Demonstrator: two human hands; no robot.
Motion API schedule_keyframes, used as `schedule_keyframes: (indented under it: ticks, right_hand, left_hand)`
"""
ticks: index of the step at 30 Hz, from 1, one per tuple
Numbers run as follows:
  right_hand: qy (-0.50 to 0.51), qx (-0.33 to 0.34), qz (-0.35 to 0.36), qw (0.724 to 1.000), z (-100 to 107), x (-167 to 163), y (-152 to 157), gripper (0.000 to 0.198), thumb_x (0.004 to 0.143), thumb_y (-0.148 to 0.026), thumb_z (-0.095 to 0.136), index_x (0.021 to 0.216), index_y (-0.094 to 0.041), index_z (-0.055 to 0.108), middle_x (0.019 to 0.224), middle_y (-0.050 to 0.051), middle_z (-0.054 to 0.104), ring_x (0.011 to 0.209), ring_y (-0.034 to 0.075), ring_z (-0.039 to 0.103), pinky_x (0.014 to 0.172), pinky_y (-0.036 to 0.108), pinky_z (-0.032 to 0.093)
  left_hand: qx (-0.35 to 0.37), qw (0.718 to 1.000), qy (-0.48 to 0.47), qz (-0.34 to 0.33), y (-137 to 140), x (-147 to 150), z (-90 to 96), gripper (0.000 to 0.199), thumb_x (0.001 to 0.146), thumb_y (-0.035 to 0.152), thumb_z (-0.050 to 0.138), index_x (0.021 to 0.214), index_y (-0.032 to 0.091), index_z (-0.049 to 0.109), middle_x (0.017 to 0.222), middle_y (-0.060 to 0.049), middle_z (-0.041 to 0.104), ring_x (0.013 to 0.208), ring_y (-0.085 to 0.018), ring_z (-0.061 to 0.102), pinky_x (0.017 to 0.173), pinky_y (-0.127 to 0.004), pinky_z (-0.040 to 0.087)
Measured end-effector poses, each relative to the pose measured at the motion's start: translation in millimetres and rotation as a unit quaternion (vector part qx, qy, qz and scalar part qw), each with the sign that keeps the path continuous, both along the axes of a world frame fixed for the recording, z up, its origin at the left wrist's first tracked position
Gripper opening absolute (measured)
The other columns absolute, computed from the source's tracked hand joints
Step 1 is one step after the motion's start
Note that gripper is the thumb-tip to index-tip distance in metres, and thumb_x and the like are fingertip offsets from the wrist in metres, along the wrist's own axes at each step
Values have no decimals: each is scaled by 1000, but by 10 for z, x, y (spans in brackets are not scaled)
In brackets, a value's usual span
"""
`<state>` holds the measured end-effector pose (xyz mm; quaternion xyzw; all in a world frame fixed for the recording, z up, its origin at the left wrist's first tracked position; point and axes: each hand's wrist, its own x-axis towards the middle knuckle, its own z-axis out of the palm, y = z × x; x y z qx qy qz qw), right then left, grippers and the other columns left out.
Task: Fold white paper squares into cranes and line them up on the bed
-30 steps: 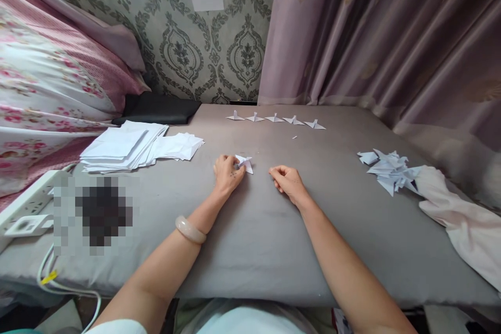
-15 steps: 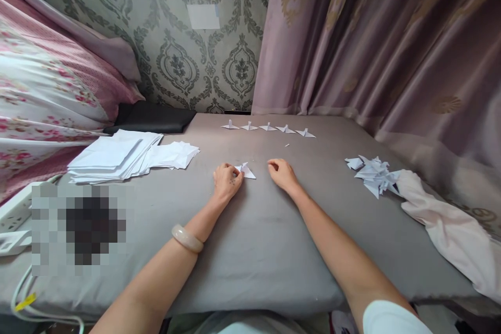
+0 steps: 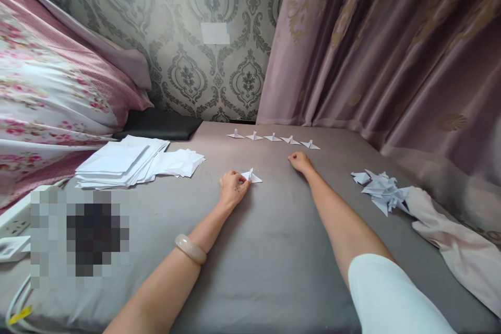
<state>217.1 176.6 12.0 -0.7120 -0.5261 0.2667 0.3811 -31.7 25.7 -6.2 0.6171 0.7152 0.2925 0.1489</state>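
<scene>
Pinching the crane (image 3: 254,177) at its left side, your left hand (image 3: 234,188) is nearer; the crane touches grey cloth (image 3: 274,250), wing pointing right, left of your curled right hand (image 3: 300,160), contents unclear

No lettering, number or brand is legible, the yellow cable tag (image 3: 19,315) (at eight o'clock) included.
</scene>
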Motion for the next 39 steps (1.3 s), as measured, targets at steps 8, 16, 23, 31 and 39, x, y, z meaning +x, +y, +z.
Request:
schedule_keyframes:
  ticks: [8,16,23,31,39]
  right_hand:
    - [66,44,-26,997,167,184,-274,28,80,-26,57,107,-18,59,80,2,63,62,10,57,59,22,49]
    - [-44,40,223,973,-142,-955,-1089,9,71,-29,68,72,-20,67,83,4,66,82,18,60,86,31,44]
    - [-293,33,208,933,-52,-1426,-1336,27,88,-38,50,96,-16,64,104,13,65,102,24,58,90,35,39]
    - [-315,18,114,942,37,-1103,-1028,28,89,-31,45,98,-16,67,105,12,68,99,23,62,84,30,41]
    - [-297,-26,-93,950,138,-125,-284,36,90,-29,42,106,-9,67,107,20,67,100,29,63,81,36,46]
  left_hand:
    - [29,998,-41,33,49,-67,-40,29,76,10,47,95,18,67,104,-9,65,97,-23,57,87,-35,44]
    - [32,999,-27,13,66,-114,-113,41,76,6,42,106,19,68,112,-7,68,103,-25,55,92,-38,43]
    - [24,1000,-17,9,66,-118,-116,37,77,7,42,100,16,70,106,-9,69,101,-24,56,93,-37,44]
    - [29,999,-12,15,71,-141,-112,30,81,13,46,99,14,70,98,-10,67,96,-21,59,94,-34,44]
    - [24,1000,2,2,93,-114,-109,27,83,19,47,94,16,73,98,-11,67,94,-24,60,94,-39,43]
